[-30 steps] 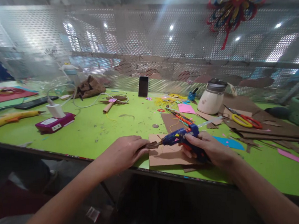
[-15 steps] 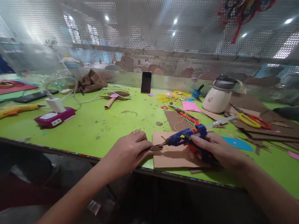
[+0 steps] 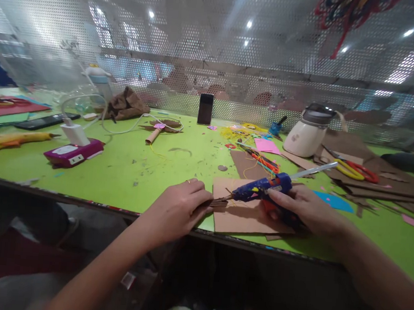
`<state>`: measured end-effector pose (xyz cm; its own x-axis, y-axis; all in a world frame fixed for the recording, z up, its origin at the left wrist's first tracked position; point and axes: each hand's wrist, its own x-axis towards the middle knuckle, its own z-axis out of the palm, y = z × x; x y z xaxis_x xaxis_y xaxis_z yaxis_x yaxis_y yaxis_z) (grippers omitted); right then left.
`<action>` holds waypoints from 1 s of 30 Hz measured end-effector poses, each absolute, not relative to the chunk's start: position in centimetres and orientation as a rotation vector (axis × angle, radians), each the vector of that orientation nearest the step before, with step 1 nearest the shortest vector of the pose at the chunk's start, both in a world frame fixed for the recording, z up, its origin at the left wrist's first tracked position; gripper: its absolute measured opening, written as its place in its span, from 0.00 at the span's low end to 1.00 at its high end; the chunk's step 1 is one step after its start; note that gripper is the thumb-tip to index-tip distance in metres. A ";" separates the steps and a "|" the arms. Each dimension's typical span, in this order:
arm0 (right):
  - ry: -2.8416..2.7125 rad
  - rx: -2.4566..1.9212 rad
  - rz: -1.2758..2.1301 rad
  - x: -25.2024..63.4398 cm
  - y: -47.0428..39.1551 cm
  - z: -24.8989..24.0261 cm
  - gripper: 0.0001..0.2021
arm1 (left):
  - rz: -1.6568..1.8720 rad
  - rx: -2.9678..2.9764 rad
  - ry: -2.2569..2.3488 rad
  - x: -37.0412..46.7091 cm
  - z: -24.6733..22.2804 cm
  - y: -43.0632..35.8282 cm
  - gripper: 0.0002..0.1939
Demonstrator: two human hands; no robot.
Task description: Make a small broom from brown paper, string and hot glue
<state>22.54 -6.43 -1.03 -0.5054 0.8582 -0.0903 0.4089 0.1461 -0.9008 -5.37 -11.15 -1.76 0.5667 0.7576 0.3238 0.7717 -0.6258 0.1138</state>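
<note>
My right hand (image 3: 296, 207) is wrapped round a blue glue gun (image 3: 261, 189) with a clear glue stick (image 3: 315, 169) jutting from its back. Its nozzle points left and meets, or nearly meets, the end of some thin brown strips (image 3: 220, 202). Those strips are pinched in my left hand (image 3: 183, 203), which rests at the table's front edge. Beneath the strips and the gun lies a tan cardboard sheet (image 3: 237, 219).
On the green table (image 3: 120, 167) stand a purple power adapter (image 3: 74, 152), a phone (image 3: 205, 109) and a white jug (image 3: 305, 134). A yellow glue gun (image 3: 14, 143) lies left. Scissors (image 3: 356, 170) rest on brown paper (image 3: 387, 186) at the right.
The view has shifted slightly. The glue stick behind the gun now tilts further up and sticks out more plainly. Both hands keep their holds.
</note>
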 end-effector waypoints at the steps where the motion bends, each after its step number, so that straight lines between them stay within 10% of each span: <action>1: -1.984 -1.206 1.316 22.5 -6.4 -1.0 0.22 | -0.540 -2.746 -1.333 -5.4 -1.8 -11.1 0.12; 30: -2.138 -1.263 1.225 22.5 -6.2 -1.1 0.26 | -0.583 -2.826 -1.309 -5.6 -2.0 -10.9 0.14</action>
<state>22.47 -6.18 -1.11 -0.5292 0.8415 -0.1087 0.5193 0.2199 -0.8258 -5.58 -10.90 -2.00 0.5909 0.7419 0.3169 0.7321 -0.6581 0.1758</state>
